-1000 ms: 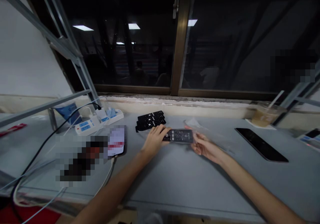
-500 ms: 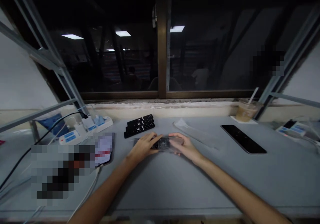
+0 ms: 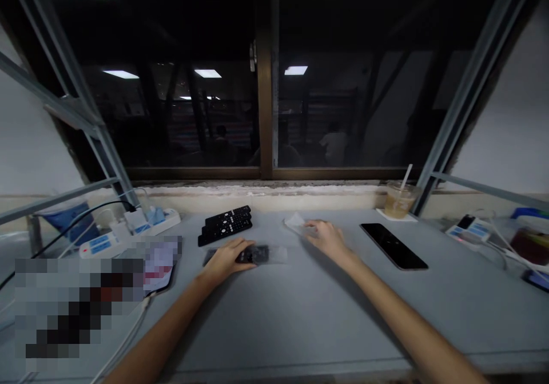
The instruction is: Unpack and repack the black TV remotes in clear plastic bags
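Observation:
A black remote control (image 3: pixel 258 254) in a clear plastic sleeve (image 3: pixel 278 254) lies low over the grey table, seen at its middle. My left hand (image 3: pixel 229 256) grips its left part, thumb on the near side and fingers over the top. To the right, my right hand (image 3: pixel 328 238) reaches over another clear plastic sleeve (image 3: pixel 295 222), fingers bent and apart; whether they touch it I cannot tell. Part of that sleeve is hidden behind the hand. Behind my left hand, several bare black remote controls (image 3: pixel 227 225) lie overlapping in a stack.
A dark phone (image 3: pixel 393 245) lies on the right, with a drink cup and straw (image 3: pixel 398 201) behind it. Power strips with cables stand at left (image 3: pixel 128 235) and right (image 3: pixel 467 229). A phone on a cable (image 3: pixel 165 269) lies left, beside a blurred patch. Metal frames (image 3: pixel 100 143) rise at both sides.
My right hand has let go of the sleeved remote control and moved right, to the loose plastic sleeve. My left hand still holds the remote. The view has shifted slightly.

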### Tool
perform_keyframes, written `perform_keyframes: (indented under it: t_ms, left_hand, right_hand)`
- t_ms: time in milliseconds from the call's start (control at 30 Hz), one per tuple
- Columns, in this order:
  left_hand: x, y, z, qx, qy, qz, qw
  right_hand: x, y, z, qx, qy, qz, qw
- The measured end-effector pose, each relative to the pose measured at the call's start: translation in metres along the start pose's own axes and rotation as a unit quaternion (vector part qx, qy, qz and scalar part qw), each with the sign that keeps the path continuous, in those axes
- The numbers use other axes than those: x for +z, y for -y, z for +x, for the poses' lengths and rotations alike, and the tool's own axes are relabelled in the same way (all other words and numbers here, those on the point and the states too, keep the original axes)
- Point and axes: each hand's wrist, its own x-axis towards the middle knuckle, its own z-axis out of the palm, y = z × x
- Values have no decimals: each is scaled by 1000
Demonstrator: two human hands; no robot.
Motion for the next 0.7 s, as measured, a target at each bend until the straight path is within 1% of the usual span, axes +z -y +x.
perform_keyframes:
  t_ms: [67, 133, 200, 267, 300, 367, 467, 533, 600, 633, 700]
  left_hand:
    - [-1, 1, -1, -4, -23, -9, 1000]
    - [-4, 2, -1, -12, -55, -3, 998]
    - [-8, 5, -2, -22, -88, 17, 996]
    - [-11, 10, -2, -43, -120, 48, 991]
    - [-12, 13, -2, -60, -136, 65, 987]
    - [-13, 18, -2, -105, -158, 94, 977]
    - [-13, 24, -3, -162, -152, 111, 969]
    - [-10, 26, -3, -184, -134, 114, 967]
    - [-7, 28, -4, -199, -117, 118, 966]
    - [-5, 30, -4, -209, -110, 120, 964]
    - [-2, 33, -4, -238, -92, 125, 959]
  right_hand:
    - [-2, -12, -1, 7, 6, -30, 1000]
    - [-3, -21, -3, 20, 30, -44, 998]
    - [-4, -26, -6, 28, 61, -48, 997]
    - [-5, -28, -8, 25, 79, -46, 996]
    - [-6, -28, -8, 22, 79, -46, 996]
    - [-9, -27, -7, 24, 59, -48, 997]
    - [-14, -23, -4, 27, -9, -46, 999]
    - [-17, -17, -4, 7, -59, -24, 998]
    - [-17, -8, -9, -42, -90, 14, 995]
    - [-16, -3, -13, -74, -94, 31, 992]
    - [-11, 6, -22, -145, -75, 50, 985]
